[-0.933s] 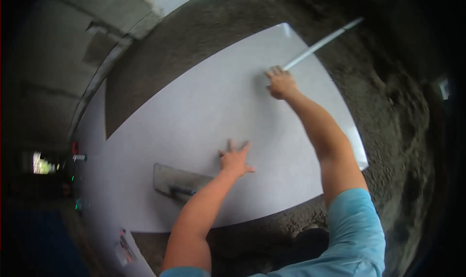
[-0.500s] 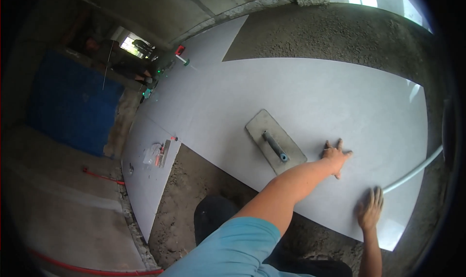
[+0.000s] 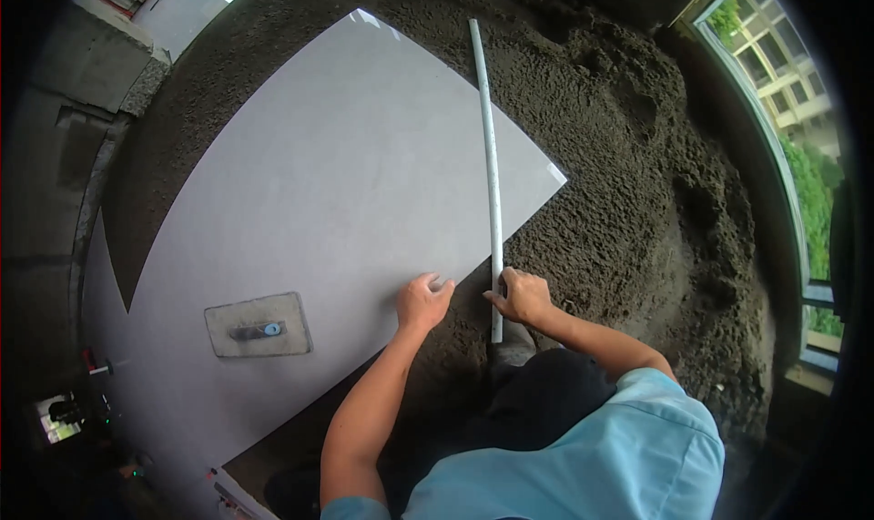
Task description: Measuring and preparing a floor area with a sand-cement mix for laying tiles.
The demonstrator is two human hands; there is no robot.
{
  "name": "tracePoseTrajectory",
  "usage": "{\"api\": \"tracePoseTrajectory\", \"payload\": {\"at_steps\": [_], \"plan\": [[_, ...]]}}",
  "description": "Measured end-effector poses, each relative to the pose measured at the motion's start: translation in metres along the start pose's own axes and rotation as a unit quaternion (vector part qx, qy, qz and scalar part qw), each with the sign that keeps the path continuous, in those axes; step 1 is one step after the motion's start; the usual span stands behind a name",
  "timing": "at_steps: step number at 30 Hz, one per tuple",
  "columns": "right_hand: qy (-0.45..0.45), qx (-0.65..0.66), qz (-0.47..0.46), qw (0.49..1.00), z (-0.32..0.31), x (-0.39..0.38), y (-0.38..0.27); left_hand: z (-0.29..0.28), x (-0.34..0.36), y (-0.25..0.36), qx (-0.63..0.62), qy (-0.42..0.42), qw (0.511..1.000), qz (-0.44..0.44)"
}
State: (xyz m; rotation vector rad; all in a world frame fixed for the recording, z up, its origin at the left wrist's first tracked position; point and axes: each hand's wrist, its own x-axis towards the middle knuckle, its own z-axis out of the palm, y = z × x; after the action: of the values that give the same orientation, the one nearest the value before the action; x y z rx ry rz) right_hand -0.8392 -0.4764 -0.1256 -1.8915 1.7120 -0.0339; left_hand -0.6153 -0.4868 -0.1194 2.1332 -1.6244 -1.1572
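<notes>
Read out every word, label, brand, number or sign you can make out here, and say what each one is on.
There are none that can be read.
White bar, pale slab, gray trowel, blue shirt: no lettering I can make out.
Small red thing near the left edge: too small and dark to tell.

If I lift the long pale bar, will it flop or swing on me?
The long pale bar looks stiff: it spans a corner of the pale slab without obvious sag, though the lens bends edges. It is probably light, being so slim. With the right hand near one end, its far end may swing easily.
</notes>
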Motion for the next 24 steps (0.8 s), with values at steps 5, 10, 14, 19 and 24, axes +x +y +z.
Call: {"api": "tracePoseTrajectory", "payload": {"at_steps": [5, 10, 14, 19, 24], "plan": [[-0.027, 0.005, 0.044, 0.999, 0.010, -0.005, -0.023, 0.019, -0.025, -0.009, -0.050, -0.035, 0.998, -0.011], [-0.015, -0.044, 0.076, 0.996, 0.005, -0.005, -0.014, 0.043, -0.027, 0.020, -0.004, -0.077, 0.997, -0.014], [-0.057, -0.033, 0.099, 0.993, 0.007, 0.001, -0.027, 0.040, -0.025, 0.017, 0.011, -0.089, 0.995, -0.046], [-0.088, -0.016, 0.124, 0.988, 0.006, 0.007, -0.028, 0.049, -0.018, 0.015, 0.002, -0.013, 0.999, -0.038], [-0.044, 0.109, 0.106, 0.987, 0.002, -0.010, -0.005, 0.057, -0.008, 0.025, -0.069, -0.058, 0.995, -0.032]]}}
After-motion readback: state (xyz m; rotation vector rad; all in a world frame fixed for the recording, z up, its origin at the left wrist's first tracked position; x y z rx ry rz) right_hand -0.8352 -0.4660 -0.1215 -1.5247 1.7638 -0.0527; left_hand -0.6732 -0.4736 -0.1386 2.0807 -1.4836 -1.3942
